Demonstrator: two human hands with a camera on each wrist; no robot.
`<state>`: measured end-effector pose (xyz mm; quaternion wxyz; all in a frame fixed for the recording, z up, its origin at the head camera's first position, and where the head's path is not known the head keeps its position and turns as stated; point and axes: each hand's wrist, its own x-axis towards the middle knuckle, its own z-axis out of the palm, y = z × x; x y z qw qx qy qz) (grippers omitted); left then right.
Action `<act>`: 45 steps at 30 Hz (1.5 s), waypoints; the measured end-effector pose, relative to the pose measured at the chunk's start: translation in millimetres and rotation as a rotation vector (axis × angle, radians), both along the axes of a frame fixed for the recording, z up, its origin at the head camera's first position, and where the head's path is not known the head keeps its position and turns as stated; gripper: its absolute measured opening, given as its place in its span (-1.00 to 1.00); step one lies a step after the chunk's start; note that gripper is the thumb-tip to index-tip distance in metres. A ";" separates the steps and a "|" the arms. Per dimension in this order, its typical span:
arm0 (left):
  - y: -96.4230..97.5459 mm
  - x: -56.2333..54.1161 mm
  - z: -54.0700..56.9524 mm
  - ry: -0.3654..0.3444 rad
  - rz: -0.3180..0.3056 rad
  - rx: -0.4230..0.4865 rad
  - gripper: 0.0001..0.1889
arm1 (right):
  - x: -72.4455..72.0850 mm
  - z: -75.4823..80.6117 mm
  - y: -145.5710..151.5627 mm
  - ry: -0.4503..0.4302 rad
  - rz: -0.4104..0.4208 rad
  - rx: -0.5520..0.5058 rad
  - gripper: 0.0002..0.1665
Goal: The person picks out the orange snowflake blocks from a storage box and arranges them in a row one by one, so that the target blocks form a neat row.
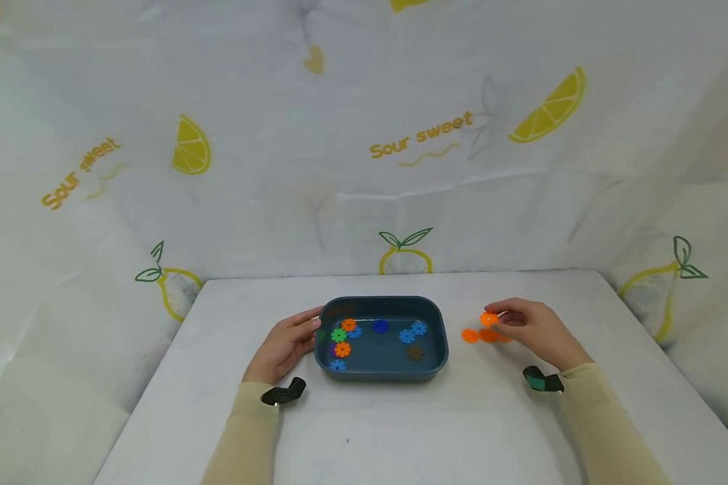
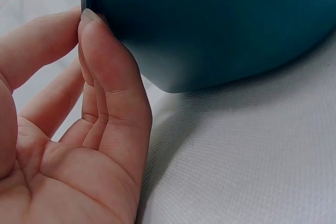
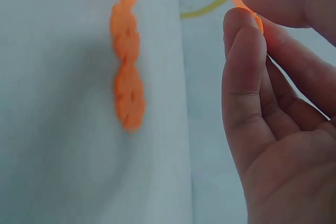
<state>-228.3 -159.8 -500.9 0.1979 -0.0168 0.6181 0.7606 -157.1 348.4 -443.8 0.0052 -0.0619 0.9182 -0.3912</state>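
In the head view, a dark blue-green, rounded rectangular tray sits on a white-covered table, its long axis running left to right. The left hand holds the tray's left end. Well apart from the tray's right end, the right hand pinches a flat orange toothed disc. Thus the disc lies right of the tray, on the right hand's side. A left-to-right row of loose orange discs lies close by the right fingers, between tray and hand in part; small multicoloured toothed discs lie inside the tray.

In the left wrist view, bent fingers and thumb meet at the tray's rim.

In the right wrist view, thumb and fingertips clasp the disc edge-on, apart from the row.
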 end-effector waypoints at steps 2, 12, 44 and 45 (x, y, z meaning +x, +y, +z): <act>-0.4 0.6 -0.2 -0.005 0.010 -0.006 -0.46 | 2.1 -3.8 6.8 -0.006 -0.021 0.005 -0.56; -0.2 2.2 0.4 -0.016 0.013 0.004 -0.46 | 11.1 -16.8 34.8 -0.025 -0.081 0.067 -0.53; 0.7 3.0 0.8 -0.024 0.013 0.035 -0.45 | 10.4 -24.7 38.6 -0.025 -0.112 0.161 -0.57; 0.8 2.9 0.9 -0.024 0.012 0.035 -0.45 | 10.5 -24.4 38.5 -0.024 -0.111 0.160 -0.57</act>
